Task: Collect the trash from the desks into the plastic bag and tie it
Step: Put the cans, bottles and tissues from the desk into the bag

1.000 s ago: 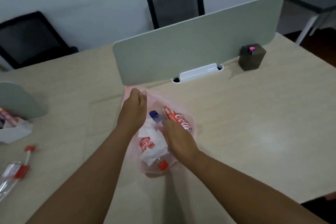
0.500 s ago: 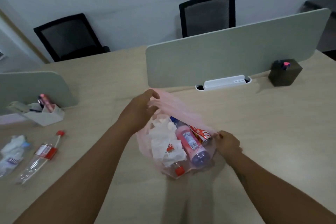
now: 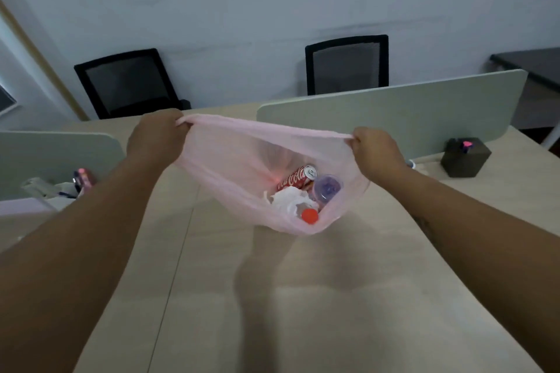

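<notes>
A thin pink plastic bag hangs above the beige desk, its mouth stretched wide. My left hand grips the rim's left end and my right hand pinches the right end. Down in the bag lie a red cola can, a clear bottle with a purple bottom, crumpled white tissue and a red bottle cap.
A grey-green divider panel stands behind the bag, a second one at the left. A dark cube box sits at the right. A white organiser with a pink can is at the left. Two black chairs stand by the wall.
Both hands have lifted the bag off the desk and pulled its rim apart, and the trash has slid to the bottom. The view has tilted up; the bottles at the left are out of sight.
</notes>
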The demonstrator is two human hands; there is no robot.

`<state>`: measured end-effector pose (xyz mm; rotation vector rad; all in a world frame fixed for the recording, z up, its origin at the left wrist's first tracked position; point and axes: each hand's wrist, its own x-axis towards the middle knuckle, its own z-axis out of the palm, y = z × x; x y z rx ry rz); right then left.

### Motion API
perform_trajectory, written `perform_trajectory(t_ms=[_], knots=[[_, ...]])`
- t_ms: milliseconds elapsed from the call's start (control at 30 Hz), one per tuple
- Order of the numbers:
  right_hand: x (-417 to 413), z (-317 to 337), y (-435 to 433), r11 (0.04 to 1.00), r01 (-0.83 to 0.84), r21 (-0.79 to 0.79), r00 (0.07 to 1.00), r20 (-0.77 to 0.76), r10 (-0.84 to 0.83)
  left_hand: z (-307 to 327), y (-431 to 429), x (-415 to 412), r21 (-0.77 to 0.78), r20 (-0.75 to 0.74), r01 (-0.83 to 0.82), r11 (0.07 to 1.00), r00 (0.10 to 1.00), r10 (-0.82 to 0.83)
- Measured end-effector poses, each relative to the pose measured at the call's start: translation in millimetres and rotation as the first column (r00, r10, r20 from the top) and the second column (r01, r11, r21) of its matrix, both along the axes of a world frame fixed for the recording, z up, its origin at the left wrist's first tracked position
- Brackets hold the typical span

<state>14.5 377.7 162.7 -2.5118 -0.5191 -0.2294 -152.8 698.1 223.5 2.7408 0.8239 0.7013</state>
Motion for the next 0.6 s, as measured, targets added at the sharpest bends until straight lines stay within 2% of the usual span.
perform_trajectory(t_ms=[67, 200, 300, 433, 600], knots=[[6.8, 18.0, -2.6, 0.997, 0.064, 0.041, 0.993, 0.093, -0.067, 9.7, 5.6, -1.6, -0.081, 0.029, 0.065, 0.995, 0.998, -0.063], [4.8, 26.7, -8.0, 0.991, 0.063, -0.121, 0.997, 0.052, -0.057, 15.1, -4.7, -4.9, -0.230, 0.043, 0.261, 0.937, 0.965, -0.258], [-7.8, 24.9, -17.7, 0.980, 0.198, 0.016, 0.975, 0.097, -0.199, 7.4, -7.7, -5.0, -0.365, 0.181, 0.380, 0.850, 0.924, -0.336], [-34.6, 8.2, -26.8, 0.979, 0.196, -0.051, 0.980, -0.011, -0.197, -12.4, -19.2, -2.2, -0.323, 0.217, 0.453, 0.831, 0.890, -0.401], [-79.4, -19.4, -38.9, 0.935, 0.304, 0.182, 0.943, -0.197, -0.268, -45.7, -44.5, -7.9, -0.400, 0.296, 0.591, 0.700, 0.806, -0.512]])
